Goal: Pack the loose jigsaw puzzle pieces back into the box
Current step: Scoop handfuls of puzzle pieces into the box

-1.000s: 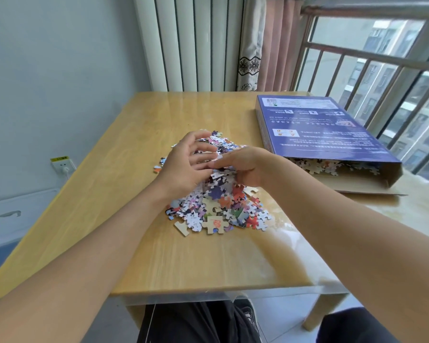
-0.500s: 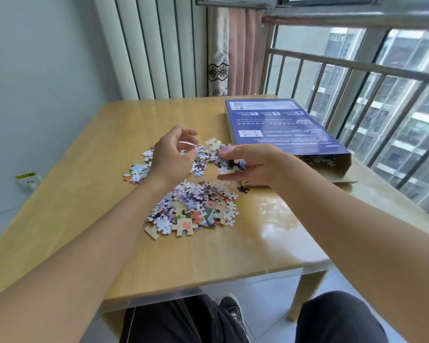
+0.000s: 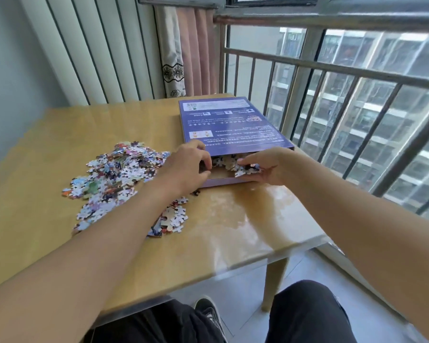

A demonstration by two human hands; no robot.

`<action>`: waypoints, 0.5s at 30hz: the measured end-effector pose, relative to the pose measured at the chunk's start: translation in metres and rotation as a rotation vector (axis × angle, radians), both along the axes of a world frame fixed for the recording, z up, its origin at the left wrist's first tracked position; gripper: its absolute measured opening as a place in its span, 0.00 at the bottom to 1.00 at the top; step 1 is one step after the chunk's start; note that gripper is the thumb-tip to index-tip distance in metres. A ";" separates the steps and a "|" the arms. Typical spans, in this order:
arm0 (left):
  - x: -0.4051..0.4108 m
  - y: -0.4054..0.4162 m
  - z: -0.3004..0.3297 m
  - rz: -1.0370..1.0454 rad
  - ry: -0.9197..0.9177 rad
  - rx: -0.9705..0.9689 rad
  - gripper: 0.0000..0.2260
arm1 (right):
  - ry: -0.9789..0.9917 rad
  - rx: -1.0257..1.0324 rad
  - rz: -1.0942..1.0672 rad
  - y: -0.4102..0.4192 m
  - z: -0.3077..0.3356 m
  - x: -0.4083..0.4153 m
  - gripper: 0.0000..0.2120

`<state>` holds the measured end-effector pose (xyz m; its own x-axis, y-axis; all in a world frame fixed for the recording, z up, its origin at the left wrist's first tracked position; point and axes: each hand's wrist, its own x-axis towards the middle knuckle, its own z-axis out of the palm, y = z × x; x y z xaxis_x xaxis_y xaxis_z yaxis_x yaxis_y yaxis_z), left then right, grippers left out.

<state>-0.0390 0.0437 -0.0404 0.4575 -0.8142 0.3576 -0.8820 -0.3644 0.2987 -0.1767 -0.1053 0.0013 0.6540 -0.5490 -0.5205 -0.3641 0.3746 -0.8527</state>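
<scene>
A purple puzzle box [image 3: 229, 125] lies flat at the far right of the wooden table [image 3: 245, 226], its near end open with pieces inside. My right hand [image 3: 265, 167] is at that opening and holds a handful of puzzle pieces [image 3: 245, 169] in its curled fingers. My left hand [image 3: 186, 167] is at the left side of the opening, fingers curled down at the box edge; what they hold is hidden. A large pile of loose puzzle pieces [image 3: 117, 174] spreads over the table to the left, with a smaller cluster [image 3: 171, 219] beside my left forearm.
A metal railing [image 3: 344, 100] and window run along the table's right side. A white radiator [image 3: 92, 50] and a pink curtain [image 3: 193, 53] stand behind the table. My knees and a black shoe [image 3: 208, 315] show below the front edge.
Both hands have moved right from the pile to the box's open end, the right one carrying pieces. The camera view has swung right as well.
</scene>
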 end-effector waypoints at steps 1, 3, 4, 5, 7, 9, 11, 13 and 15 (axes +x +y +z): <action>0.001 -0.001 -0.001 0.017 -0.015 0.001 0.03 | -0.033 0.007 -0.025 0.000 0.000 0.004 0.10; 0.002 0.000 -0.001 0.043 -0.034 0.033 0.11 | -0.085 0.013 -0.097 0.001 -0.001 0.010 0.09; 0.003 0.000 0.000 0.047 -0.039 0.056 0.15 | -0.116 0.034 -0.144 0.001 -0.002 0.014 0.06; 0.003 0.002 0.002 0.052 -0.037 0.075 0.18 | -0.146 0.050 -0.178 0.001 -0.001 0.015 0.05; 0.003 0.004 0.006 0.052 -0.016 0.105 0.24 | -0.150 0.014 -0.185 0.002 -0.001 0.014 0.02; 0.001 0.005 0.009 0.039 0.001 0.142 0.30 | -0.120 -0.064 -0.172 0.001 -0.003 0.014 0.16; -0.002 0.005 0.010 0.029 -0.005 0.174 0.32 | -0.180 -0.040 -0.165 0.000 -0.006 0.013 0.22; -0.004 0.005 0.010 0.026 -0.020 0.187 0.33 | -0.173 -0.139 -0.139 -0.003 -0.021 0.014 0.18; -0.004 0.006 0.009 0.024 -0.026 0.187 0.33 | -0.126 -0.206 -0.187 -0.001 -0.031 0.016 0.08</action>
